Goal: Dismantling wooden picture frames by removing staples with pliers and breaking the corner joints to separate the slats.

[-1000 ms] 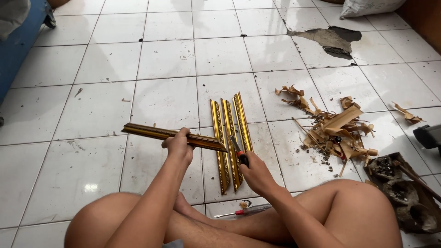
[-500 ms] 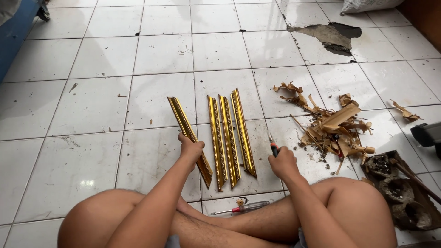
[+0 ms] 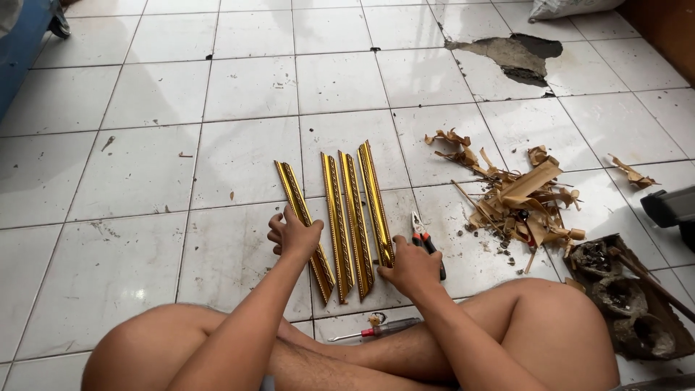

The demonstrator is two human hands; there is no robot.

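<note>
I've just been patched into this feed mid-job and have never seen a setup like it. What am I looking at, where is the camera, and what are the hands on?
There is no machine here. A person sits cross-legged on a white tiled floor, and the single camera is worn on their head, looking down past their knees at their own two bare hands.

Four gold moulding strips lie side by side on the tiles. The left hand rests on the leftmost strip, fingers curled over it. The right hand sits at the near end of the rightmost strip. Whether either hand has a full grip cannot be told.

Red-handled pliers lie just beside the right hand. A screwdriver lies near the legs. To the right are a pile of wood scraps and a broken patch of tile farther off.
</note>
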